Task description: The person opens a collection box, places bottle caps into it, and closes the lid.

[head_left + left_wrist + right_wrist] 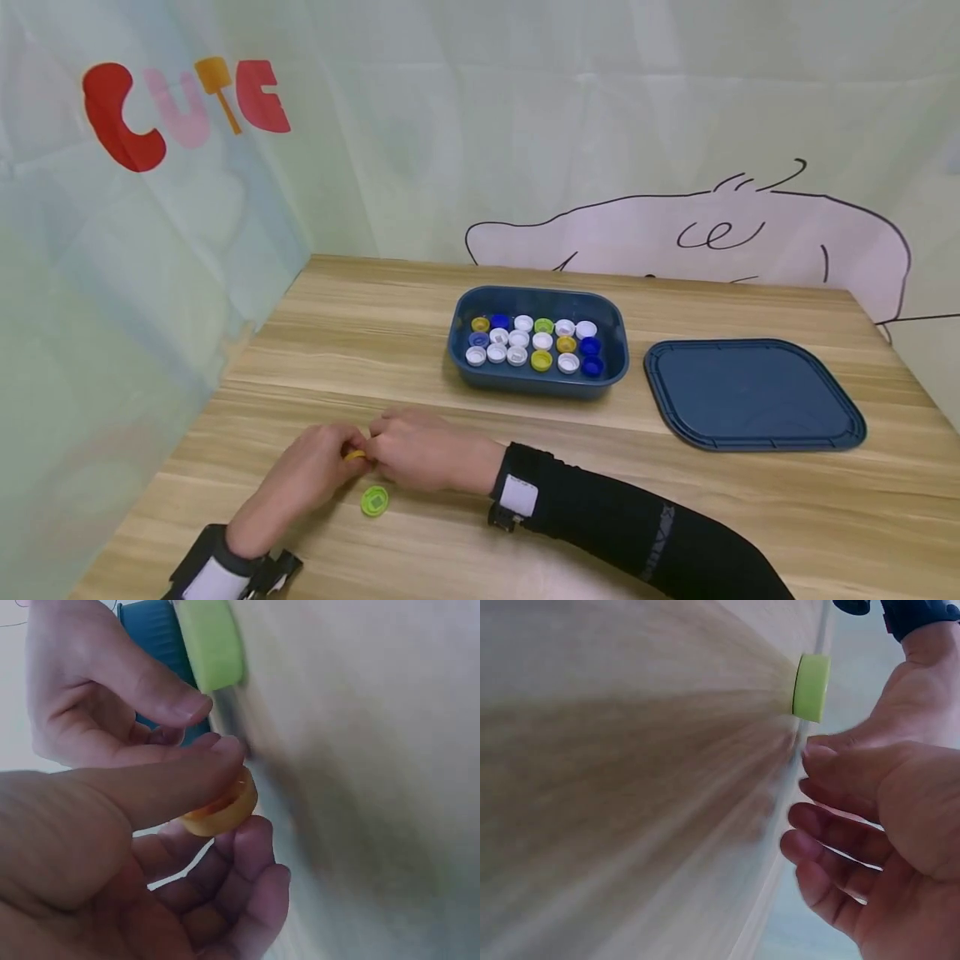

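Note:
My left hand pinches a yellow-orange bottle cap between thumb and fingers, just above the table. Close against it is my right hand, its fingertips at the cap. In the left wrist view the right thumb stands apart from the cap, and the left thumb partly covers the right fingertips. From the right wrist view, the right fingers look loosely bent, and the cap is hidden there. A light green bottle cap lies on the table just below the two hands.
Beyond the hands stands a dark blue tray holding rows of white, blue, yellow and green caps. To its right lies a flat dark blue lid. The wooden table meets a printed cloth backdrop at the back and left.

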{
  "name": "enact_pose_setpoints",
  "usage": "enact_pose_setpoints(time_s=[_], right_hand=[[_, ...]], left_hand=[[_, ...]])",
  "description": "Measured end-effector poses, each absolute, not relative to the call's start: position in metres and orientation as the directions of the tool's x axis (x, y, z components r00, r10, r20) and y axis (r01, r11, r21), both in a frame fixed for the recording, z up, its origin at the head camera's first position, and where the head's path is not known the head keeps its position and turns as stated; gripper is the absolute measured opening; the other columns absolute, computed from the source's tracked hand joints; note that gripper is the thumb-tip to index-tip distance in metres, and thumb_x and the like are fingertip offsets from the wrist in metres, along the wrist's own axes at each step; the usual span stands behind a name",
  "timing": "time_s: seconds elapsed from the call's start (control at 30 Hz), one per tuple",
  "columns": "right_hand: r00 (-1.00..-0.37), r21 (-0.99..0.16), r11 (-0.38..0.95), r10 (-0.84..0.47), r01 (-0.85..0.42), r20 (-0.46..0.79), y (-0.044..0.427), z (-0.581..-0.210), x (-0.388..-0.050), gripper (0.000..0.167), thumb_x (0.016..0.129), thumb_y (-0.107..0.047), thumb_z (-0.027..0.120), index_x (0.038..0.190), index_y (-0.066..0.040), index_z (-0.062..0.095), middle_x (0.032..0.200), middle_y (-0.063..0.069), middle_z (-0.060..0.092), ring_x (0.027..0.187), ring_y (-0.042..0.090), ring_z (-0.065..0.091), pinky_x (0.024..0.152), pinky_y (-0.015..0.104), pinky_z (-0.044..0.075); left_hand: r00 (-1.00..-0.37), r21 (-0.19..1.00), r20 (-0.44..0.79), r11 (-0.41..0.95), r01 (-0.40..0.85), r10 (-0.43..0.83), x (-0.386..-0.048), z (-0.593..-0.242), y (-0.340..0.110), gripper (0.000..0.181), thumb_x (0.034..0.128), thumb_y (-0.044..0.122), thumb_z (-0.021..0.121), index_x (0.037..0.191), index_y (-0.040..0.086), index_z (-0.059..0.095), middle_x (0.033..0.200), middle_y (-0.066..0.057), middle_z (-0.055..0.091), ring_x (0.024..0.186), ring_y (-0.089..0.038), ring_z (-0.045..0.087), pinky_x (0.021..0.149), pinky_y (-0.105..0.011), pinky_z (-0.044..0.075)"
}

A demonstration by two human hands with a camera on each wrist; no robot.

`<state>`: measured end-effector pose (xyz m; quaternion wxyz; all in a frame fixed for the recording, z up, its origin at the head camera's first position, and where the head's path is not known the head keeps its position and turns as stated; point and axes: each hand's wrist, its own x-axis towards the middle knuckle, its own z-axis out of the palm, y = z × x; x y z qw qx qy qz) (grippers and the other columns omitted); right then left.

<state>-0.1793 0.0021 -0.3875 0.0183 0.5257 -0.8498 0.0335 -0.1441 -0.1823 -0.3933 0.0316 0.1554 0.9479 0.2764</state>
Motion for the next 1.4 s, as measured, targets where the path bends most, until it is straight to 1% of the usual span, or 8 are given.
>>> enact_pose_setpoints(time_s=[0.17,0.3,0.4,0.77,1.03,1.17,1.3,1.4], right_hand=[[-0.501,-0.136,0.482,-0.836,-0.866,0.223,0.011,-0.382,-0.181,0.013,0.099,-0.023,0.069,0.109,-0.016,0.072,0.089,-0.006,0.063,0.079,0.006,0.058,0.068,0.022,0.048],[-0.536,-0.214,0.492,-0.778,-0.844,0.327,0.022,-0.376,-0.18,0.009,0.099,-0.025,0.072,0.101,-0.016,0.074,0.091,-0.006,0.064,0.08,0.005,0.054,0.069,0.019,0.044],[-0.553,-0.274,0.482,-0.751,-0.832,0.359,0.03,-0.374,-0.178,0.013,0.099,-0.024,0.072,0.107,-0.013,0.072,0.099,-0.004,0.065,0.084,0.005,0.057,0.073,0.016,0.045],[-0.592,-0.367,0.465,-0.629,-0.806,0.504,0.069,-0.359,-0.186,0.022,0.094,-0.005,0.075,0.116,-0.003,0.069,0.112,0.004,0.064,0.09,0.014,0.063,0.076,0.017,0.051],[-0.64,-0.399,0.505,-0.53,-0.765,0.556,0.106,-0.346,-0.201,0.022,0.091,0.008,0.074,0.112,0.003,0.071,0.118,0.011,0.063,0.1,0.019,0.066,0.09,0.025,0.055],[-0.686,-0.432,0.536,-0.518,-0.726,0.511,0.126,-0.343,-0.215,0.014,0.092,0.006,0.074,0.105,0.002,0.074,0.114,0.012,0.067,0.098,0.02,0.067,0.086,0.026,0.057],[-0.754,-0.479,0.582,-0.519,-0.657,0.403,0.144,-0.346,-0.228,0.008,0.093,0.001,0.075,0.1,-0.001,0.078,0.105,0.008,0.067,0.09,0.018,0.066,0.079,0.025,0.058],[-0.784,-0.491,0.614,-0.528,-0.618,0.326,0.151,-0.35,-0.236,0.006,0.093,-0.001,0.075,0.097,-0.002,0.079,0.099,0.005,0.065,0.087,0.016,0.063,0.077,0.025,0.056]], left_hand=[[-0.944,0.615,0.108,0.726,0.309,0.311,-0.151,-0.382,-0.18,0.011,0.0843,0.003,0.082,0.089,0.006,0.072,0.075,0.005,0.062,0.068,-0.009,0.054,0.06,-0.025,0.046],[-0.97,0.717,0.03,0.671,0.189,0.241,-0.157,-0.373,-0.174,0.016,0.0871,0.004,0.08,0.088,0.005,0.065,0.072,0.001,0.065,0.063,-0.012,0.061,0.055,-0.025,0.046],[-0.975,0.787,-0.048,0.609,0.096,0.217,-0.161,-0.369,-0.167,0.015,0.0925,0.009,0.077,0.09,0.004,0.063,0.068,-0.001,0.067,0.057,-0.015,0.064,0.052,-0.026,0.046],[-0.959,0.91,-0.028,0.405,0.092,0.281,-0.184,-0.344,-0.13,0.023,0.0989,0.007,0.07,0.118,-0.007,0.066,0.105,-0.016,0.074,0.082,-0.021,0.075,0.079,-0.04,0.06],[-0.943,0.898,-0.03,0.424,0.12,0.331,-0.212,-0.328,-0.095,0.038,0.0965,0.012,0.074,0.133,0.004,0.067,0.119,-0.011,0.073,0.102,-0.021,0.073,0.093,-0.042,0.056],[-0.912,0.8,0.091,0.516,0.306,0.399,-0.227,-0.329,-0.076,0.032,0.0975,0.013,0.073,0.127,0.003,0.07,0.114,-0.009,0.074,0.094,-0.018,0.07,0.083,-0.036,0.058],[-0.833,0.542,0.252,0.641,0.544,0.493,-0.238,-0.337,-0.06,0.02,0.0964,0.015,0.075,0.112,0.004,0.078,0.102,-0.007,0.073,0.082,-0.018,0.062,0.071,-0.032,0.053],[-0.766,0.362,0.318,0.675,0.643,0.559,-0.242,-0.343,-0.051,0.013,0.0937,0.015,0.078,0.101,0.005,0.081,0.094,-0.007,0.073,0.079,-0.02,0.064,0.073,-0.035,0.054]])
